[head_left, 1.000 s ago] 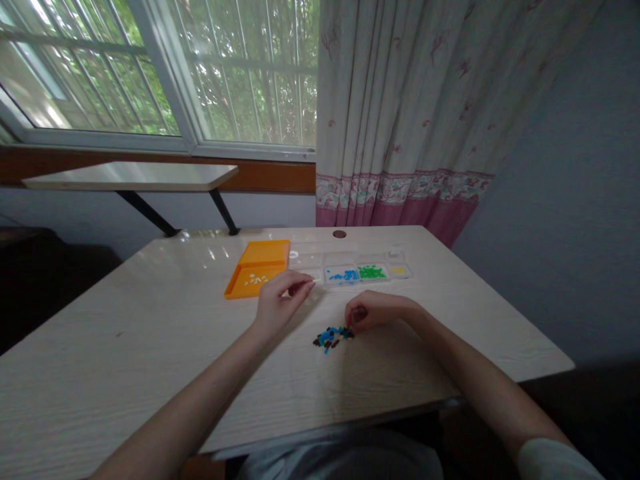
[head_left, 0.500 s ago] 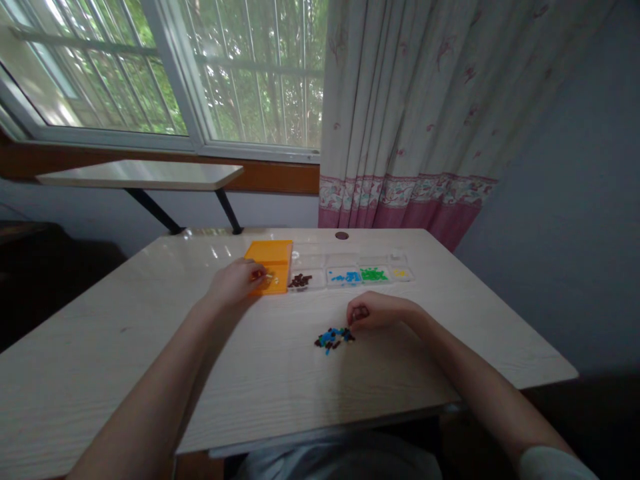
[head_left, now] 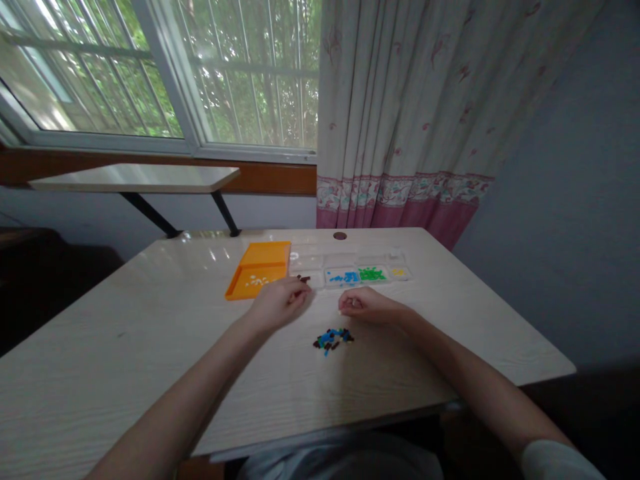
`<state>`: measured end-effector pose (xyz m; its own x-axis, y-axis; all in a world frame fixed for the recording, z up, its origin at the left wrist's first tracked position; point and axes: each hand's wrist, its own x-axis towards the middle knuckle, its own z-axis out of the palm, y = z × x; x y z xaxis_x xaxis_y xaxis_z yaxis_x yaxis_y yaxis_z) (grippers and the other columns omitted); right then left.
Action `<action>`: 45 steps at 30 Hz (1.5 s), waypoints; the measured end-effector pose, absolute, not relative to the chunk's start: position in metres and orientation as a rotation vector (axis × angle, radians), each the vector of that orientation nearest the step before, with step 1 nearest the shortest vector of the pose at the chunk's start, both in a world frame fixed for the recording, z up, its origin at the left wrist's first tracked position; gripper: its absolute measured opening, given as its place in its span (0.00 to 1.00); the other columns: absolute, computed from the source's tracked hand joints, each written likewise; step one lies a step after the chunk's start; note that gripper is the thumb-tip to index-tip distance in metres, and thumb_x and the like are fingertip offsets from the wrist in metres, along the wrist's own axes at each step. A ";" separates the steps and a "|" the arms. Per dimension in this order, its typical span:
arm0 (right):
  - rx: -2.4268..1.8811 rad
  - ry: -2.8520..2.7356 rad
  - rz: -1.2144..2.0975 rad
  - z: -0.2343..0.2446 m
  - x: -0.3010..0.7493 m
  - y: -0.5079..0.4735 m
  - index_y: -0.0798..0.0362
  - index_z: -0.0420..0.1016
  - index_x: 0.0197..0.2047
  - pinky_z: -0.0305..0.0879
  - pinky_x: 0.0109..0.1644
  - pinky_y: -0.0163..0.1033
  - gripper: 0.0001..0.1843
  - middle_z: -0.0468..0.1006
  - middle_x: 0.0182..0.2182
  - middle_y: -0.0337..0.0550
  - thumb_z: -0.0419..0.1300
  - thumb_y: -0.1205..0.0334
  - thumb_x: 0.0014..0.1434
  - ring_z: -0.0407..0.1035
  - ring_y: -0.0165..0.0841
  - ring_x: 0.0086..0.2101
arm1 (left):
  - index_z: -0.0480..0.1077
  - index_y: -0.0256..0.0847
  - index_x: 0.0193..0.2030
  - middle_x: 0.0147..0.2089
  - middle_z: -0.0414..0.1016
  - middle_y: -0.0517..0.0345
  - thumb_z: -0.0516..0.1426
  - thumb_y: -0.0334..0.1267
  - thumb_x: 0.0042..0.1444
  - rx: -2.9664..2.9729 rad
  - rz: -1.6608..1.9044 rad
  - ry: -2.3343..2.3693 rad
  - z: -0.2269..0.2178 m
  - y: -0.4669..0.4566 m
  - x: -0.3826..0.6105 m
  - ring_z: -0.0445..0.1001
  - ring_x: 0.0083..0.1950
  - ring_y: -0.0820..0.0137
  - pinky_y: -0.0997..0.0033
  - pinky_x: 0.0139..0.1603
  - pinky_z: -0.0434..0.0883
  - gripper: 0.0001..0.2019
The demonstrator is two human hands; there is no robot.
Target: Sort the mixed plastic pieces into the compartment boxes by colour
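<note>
My left hand [head_left: 283,300] is closed, fingers curled, just in front of the clear box of brown pieces [head_left: 303,278], which it partly covers. Whatever its fingertips hold is hidden. Over the table, behind a small mixed pile [head_left: 333,340] of blue, brown and green pieces, my right hand [head_left: 369,305] is closed in a pinch. A pale spot shows at its fingertips, too small to name. White pieces [head_left: 257,281] lie in the open orange case [head_left: 267,253] on the left. Blue pieces [head_left: 347,277], green pieces [head_left: 373,274] and a few yellow pieces [head_left: 399,272] lie in clear boxes.
The clear boxes stand in a row with their lids [head_left: 337,260] open toward the back of the pale wooden table [head_left: 430,373]. A raised shelf [head_left: 145,179] on black legs is at the back left. Behind are a window and a curtain [head_left: 400,133].
My left hand has moved right, from the orange case to the brown pieces, uncovering the white ones. My right hand has lifted from the mixed pile, a little back and left.
</note>
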<state>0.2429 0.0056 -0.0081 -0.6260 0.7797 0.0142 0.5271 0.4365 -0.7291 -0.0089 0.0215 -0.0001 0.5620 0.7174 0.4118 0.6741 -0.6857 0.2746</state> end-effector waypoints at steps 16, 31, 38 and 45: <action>-1.140 -2.197 0.527 -0.018 0.219 -0.005 0.54 0.71 0.32 0.53 0.28 0.29 0.05 0.66 0.22 0.35 0.57 0.62 0.52 0.56 0.24 0.23 | 0.72 0.40 0.32 0.26 0.68 0.59 0.54 0.41 0.53 2.658 0.885 1.043 -0.010 -0.003 0.025 0.66 0.27 0.75 0.78 0.27 0.60 0.09; -1.020 -2.405 0.972 -0.009 0.239 0.000 0.56 0.71 0.32 0.51 0.24 0.27 0.07 0.64 0.20 0.34 0.56 0.62 0.52 0.56 0.23 0.21 | 0.69 0.37 0.33 0.29 0.69 0.57 0.52 0.37 0.54 2.561 1.159 1.096 0.003 -0.002 0.015 0.65 0.26 0.76 0.79 0.26 0.62 0.07; -1.061 -2.538 0.920 -0.009 0.239 -0.002 0.56 0.74 0.33 0.52 0.25 0.27 0.09 0.68 0.22 0.36 0.57 0.61 0.50 0.59 0.22 0.22 | 0.70 0.36 0.33 0.28 0.71 0.57 0.53 0.35 0.52 2.545 1.390 1.085 0.007 -0.002 0.011 0.64 0.25 0.77 0.79 0.26 0.63 0.06; -1.098 -2.582 0.793 -0.014 0.234 0.000 0.55 0.74 0.32 0.52 0.26 0.27 0.08 0.70 0.23 0.36 0.56 0.62 0.49 0.60 0.23 0.23 | 0.69 0.36 0.34 0.27 0.72 0.57 0.55 0.32 0.51 2.626 1.536 0.991 0.007 -0.002 0.012 0.65 0.24 0.79 0.80 0.26 0.63 0.04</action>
